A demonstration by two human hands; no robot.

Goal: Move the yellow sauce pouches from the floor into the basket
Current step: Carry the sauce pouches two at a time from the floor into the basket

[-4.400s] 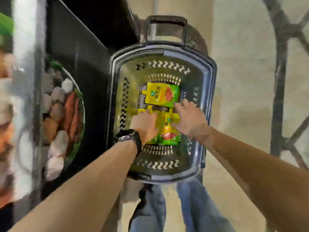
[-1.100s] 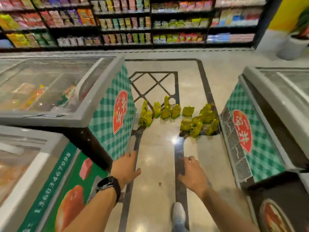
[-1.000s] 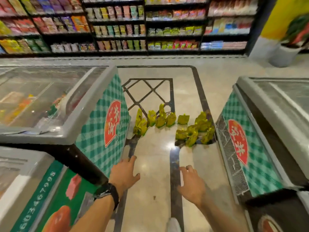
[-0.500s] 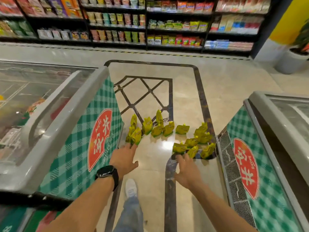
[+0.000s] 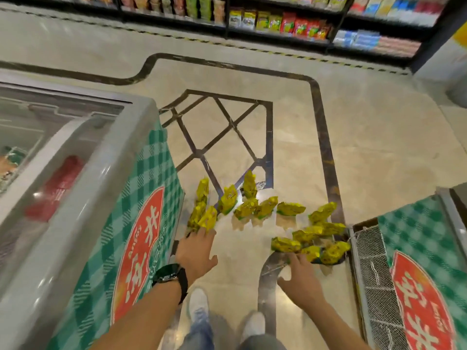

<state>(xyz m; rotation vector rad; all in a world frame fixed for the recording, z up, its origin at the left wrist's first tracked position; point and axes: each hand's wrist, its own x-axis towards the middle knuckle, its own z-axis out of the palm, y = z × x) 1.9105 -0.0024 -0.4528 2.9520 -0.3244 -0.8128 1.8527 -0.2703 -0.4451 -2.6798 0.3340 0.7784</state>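
Note:
Several yellow sauce pouches lie scattered on the beige floor between two freezers. One cluster stands by the left freezer's corner; another lies by the right freezer's grille. My left hand, with a black watch on the wrist, reaches forward with fingers spread, its fingertips just below the left cluster. My right hand is stretched out with relaxed fingers, just short of the nearest pouch of the right cluster. Neither hand holds anything. The basket is out of view.
A chest freezer with green check sides and a red label stands at the left, a second freezer with a mesh grille at the right. Shelves of packaged goods line the far wall. My shoes show below.
I have walked up the aisle from the basket to the pouches and the view has tilted down. Both hands have moved forward and now sit right at the nearest pouches.

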